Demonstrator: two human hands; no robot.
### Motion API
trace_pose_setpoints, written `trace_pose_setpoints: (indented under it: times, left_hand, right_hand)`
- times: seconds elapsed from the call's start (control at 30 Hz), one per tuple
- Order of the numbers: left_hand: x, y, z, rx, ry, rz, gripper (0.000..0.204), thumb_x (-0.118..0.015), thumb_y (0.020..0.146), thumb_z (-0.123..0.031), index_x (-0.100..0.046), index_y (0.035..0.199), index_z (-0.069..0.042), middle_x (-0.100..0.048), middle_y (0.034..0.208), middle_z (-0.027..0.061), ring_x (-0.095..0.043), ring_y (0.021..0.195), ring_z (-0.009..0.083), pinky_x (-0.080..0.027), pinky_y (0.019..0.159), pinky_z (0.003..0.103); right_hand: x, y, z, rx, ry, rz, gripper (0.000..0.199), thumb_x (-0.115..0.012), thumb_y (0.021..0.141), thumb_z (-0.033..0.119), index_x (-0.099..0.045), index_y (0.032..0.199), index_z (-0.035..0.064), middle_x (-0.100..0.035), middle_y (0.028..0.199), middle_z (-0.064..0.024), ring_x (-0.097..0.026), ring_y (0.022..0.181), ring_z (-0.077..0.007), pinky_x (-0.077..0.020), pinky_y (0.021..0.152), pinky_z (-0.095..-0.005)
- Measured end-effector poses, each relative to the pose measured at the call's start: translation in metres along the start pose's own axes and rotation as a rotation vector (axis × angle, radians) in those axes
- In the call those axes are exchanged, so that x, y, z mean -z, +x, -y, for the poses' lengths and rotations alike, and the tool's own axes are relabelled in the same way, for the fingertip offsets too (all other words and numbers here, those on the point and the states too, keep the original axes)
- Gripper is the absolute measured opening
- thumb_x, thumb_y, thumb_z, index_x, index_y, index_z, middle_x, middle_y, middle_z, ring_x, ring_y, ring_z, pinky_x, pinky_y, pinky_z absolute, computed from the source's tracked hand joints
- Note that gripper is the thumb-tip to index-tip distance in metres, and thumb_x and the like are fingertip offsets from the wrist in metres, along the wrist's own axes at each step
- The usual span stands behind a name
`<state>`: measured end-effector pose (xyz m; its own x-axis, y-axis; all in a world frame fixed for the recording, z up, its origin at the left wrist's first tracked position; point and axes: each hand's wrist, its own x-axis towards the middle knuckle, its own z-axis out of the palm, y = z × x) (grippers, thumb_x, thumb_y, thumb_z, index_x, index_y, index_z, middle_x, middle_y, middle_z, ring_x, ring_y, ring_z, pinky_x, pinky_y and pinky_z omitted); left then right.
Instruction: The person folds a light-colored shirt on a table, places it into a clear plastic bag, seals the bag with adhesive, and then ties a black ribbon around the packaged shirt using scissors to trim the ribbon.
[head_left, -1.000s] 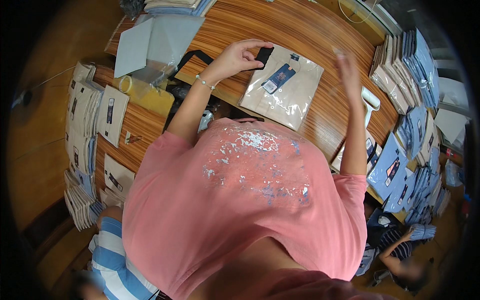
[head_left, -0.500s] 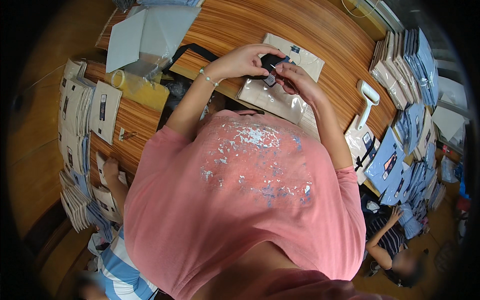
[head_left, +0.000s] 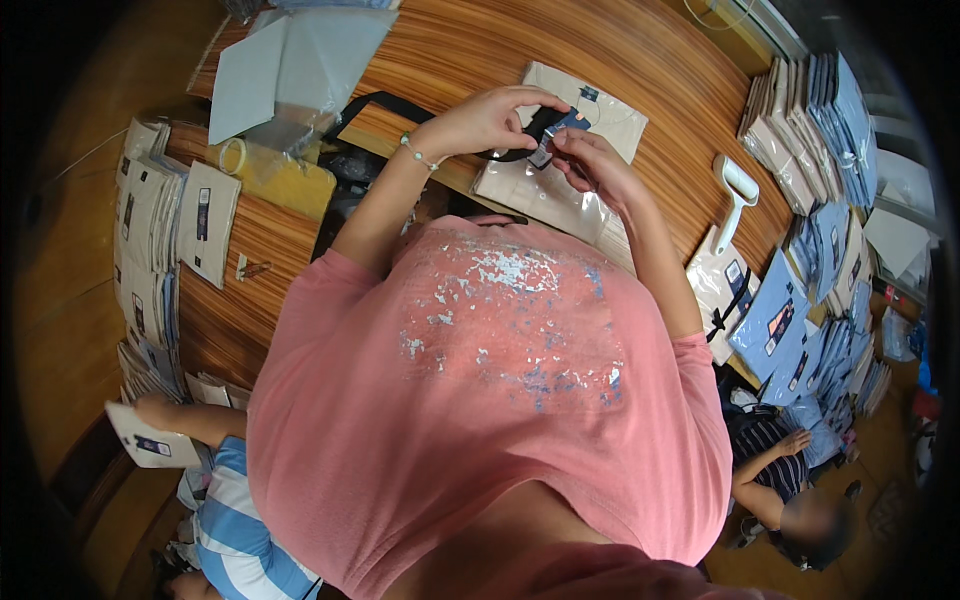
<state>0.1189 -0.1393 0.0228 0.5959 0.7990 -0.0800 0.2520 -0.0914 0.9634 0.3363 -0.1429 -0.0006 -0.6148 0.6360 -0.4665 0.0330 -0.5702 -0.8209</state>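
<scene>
My left hand (head_left: 487, 122), a beaded bracelet at its wrist, is closed round a looped black strap (head_left: 543, 122). More of the strap curves along the table edge behind that wrist. My right hand (head_left: 598, 168) faces it with thumb and fingertips pinched together; whatever lies between them is too small to make out. Below both hands lies a folded beige garment in a clear plastic bag (head_left: 520, 197). A dark label with a pale printed patch (head_left: 541, 157) shows between the hands, its upper part partly covered by the fingers.
A white lint roller (head_left: 738, 190) lies to the right. Bagged beige and blue garments (head_left: 790, 150) are stacked at the right, with more beige stacks (head_left: 147, 230) at the left. White card (head_left: 250, 85) and plastic sheets lie back left, near yellow tape (head_left: 234, 157). Two people work nearby.
My right fingers have shifted slightly, and the black loop looks narrower, uncovering more of the label. At the left, a co-worker has lifted a bagged garment off the table.
</scene>
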Motion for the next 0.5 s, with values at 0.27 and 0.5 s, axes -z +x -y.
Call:
trace_pose_setpoints:
  times: [0.27, 0.5]
  left_hand:
    - [0.002, 0.001, 0.000, -0.033, 0.057, 0.004, 0.053, -0.064, 0.073, 0.003, -0.053, 0.123, -0.012, -0.048, 0.125, 0.0039, -0.049, 0.061, 0.0025, -0.043, 0.057, 0.017]
    - [-0.011, 0.002, 0.001, -0.011, 0.015, 0.045, 0.056, -0.061, 0.073, 0.003, -0.052, 0.125, -0.014, -0.049, 0.122, 0.0029, -0.050, 0.062, 0.0027, -0.044, 0.058, 0.017]
  right_hand:
    - [-0.002, 0.003, 0.001, -0.009, -0.030, -0.024, 0.022, -0.054, 0.088, 0.026, -0.052, 0.080, 0.0054, -0.049, 0.062, 0.0009, -0.036, 0.041, -0.0042, -0.0226, 0.036, -0.0196]
    - [-0.006, 0.006, 0.000, -0.025, -0.035, -0.026, 0.028, -0.055, 0.089, 0.027, -0.050, 0.068, 0.0077, -0.048, 0.058, 0.0020, -0.034, 0.038, -0.0042, -0.0212, 0.035, -0.0203]
